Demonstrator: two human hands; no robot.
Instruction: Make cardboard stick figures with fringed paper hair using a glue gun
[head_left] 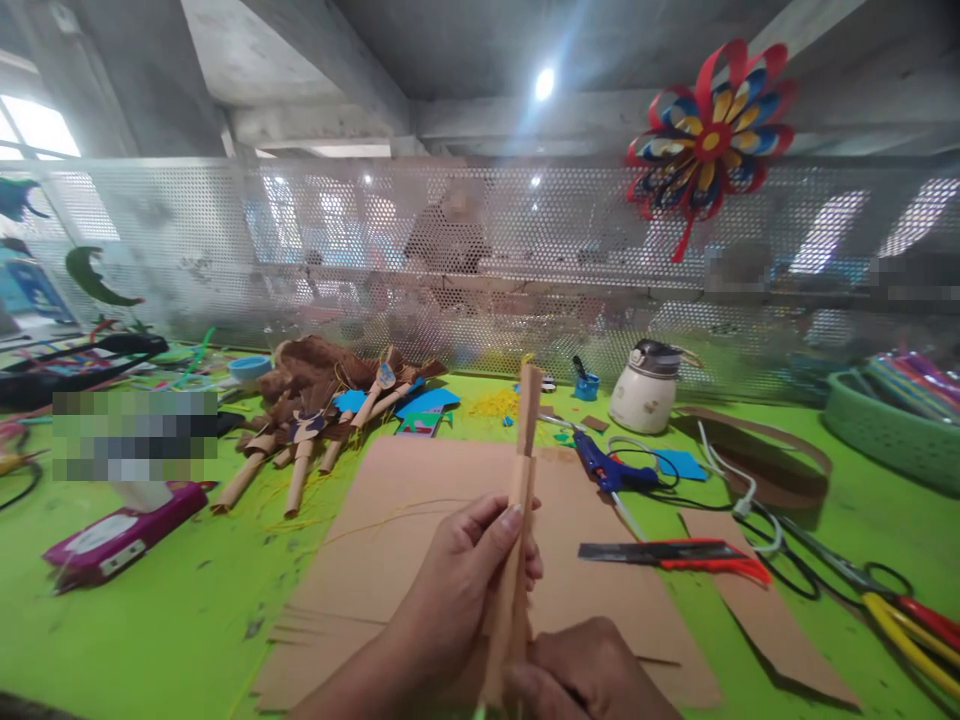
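Observation:
Before me stands a long brown paper strip point(523, 480), folded or rolled narrow and held nearly upright. My left hand point(480, 560) is closed around its middle, thumb pressed on the near side. Lower down, my right hand point(589, 672) is closed at the strip's bottom end, and its fingers are partly hidden and blurred. A bit of yellow shows at the strip's tip. Beneath both hands lie stacked brown paper sheets point(405, 500). To the right, a red utility knife point(697, 556) rests with its blade pointing left.
Right of the sheets lie a blue glue gun point(611, 468), cables, scissors point(900, 620) and a brown strip point(780, 610). A white kettle point(643, 395) and green basket point(885, 430) stand behind. Brown paper pieces point(300, 470) and a purple power strip point(124, 535) are on the left. A perforated metal screen point(360, 230) bounds the table.

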